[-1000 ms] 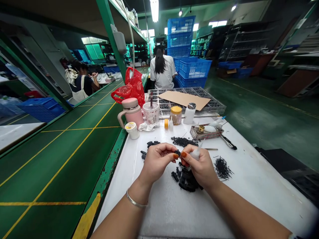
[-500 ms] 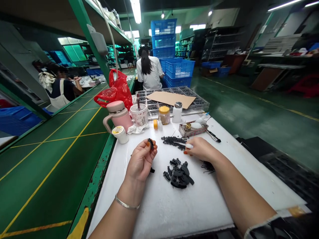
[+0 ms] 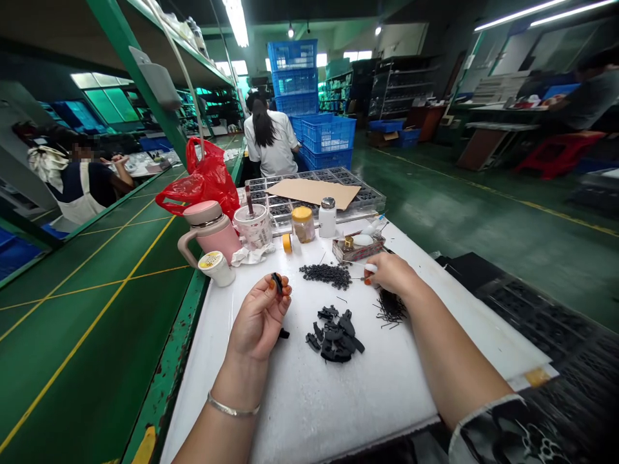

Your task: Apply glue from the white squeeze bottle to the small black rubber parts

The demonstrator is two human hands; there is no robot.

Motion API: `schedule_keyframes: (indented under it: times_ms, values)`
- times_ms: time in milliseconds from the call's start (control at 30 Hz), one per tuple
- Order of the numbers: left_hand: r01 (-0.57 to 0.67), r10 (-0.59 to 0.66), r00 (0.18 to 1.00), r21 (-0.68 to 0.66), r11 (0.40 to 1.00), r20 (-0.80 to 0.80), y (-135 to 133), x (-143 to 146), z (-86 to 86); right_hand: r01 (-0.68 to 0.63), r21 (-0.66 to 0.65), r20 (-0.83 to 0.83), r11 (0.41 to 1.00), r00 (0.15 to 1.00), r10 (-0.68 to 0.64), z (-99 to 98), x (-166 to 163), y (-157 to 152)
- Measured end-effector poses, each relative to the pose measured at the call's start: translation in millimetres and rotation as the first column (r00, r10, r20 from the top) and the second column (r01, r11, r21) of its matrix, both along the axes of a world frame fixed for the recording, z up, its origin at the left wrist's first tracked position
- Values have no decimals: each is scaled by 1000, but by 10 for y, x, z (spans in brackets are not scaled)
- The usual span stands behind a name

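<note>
My left hand point(image 3: 261, 316) is closed in a pinch on a small curved black plastic part point(image 3: 276, 283), held above the white tabletop. Its fingers hide some of the part. My right hand point(image 3: 393, 274) is closed around slim tweezers point(image 3: 358, 278), their thin tips pointing left; something white covers a fingertip. By those tips lies a pile of tiny black pieces point(image 3: 326, 275). Under the right wrist sits a bunch of thin black pins point(image 3: 391, 308), partly hidden. Between my forearms rests a heap of curved black plastic parts point(image 3: 338, 335).
Behind the piles stand a pink mug point(image 3: 213, 232), a white tub point(image 3: 217, 267), a yellow-lidded jar point(image 3: 302, 224), a white bottle point(image 3: 327, 218) and a small box point(image 3: 358, 248). Cardboard point(image 3: 314, 192) lies on parts trays. A green conveyor point(image 3: 97, 290) runs along the left. Co-workers sit farther off.
My right hand with the tweezers has drawn back from the tiny black pieces, slightly rightward and up. My left hand still holds the black part. The view has turned to the right.
</note>
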State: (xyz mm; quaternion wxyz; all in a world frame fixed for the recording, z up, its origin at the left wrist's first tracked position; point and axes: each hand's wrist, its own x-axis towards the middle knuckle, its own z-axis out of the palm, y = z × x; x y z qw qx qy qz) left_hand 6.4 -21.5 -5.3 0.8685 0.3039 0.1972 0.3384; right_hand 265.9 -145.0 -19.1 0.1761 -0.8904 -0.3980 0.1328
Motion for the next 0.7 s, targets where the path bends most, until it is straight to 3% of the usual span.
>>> schedule_keyframes:
  times_ms: [133,267,300,367,433,600,700]
  values:
    - [58,-58,998,2,998,9,-7,0,-19,-38,76,-15,996,999,40,59,-38,-28]
    - [146,-146,989,-3,989,19,-48,15,-31,-135,239,-33,962,989,147,287,-264,-58]
    - [173,-173,985,-6,985,22,-62,20,-31,-178,296,-54,939,978,202,345,-358,-69]
    - [223,-222,975,-11,975,30,-92,27,-27,-271,503,-150,821,908,391,439,-569,-95]
    - [255,-254,966,-18,967,43,-116,31,-23,-280,601,-136,749,888,440,496,-770,-123]
    - [257,-256,966,-31,966,42,-131,42,-38,-350,717,-16,603,856,517,536,-1035,-163]
    - [236,-236,972,-33,971,8,-129,55,-58,-391,736,61,553,852,520,541,-1068,-170]
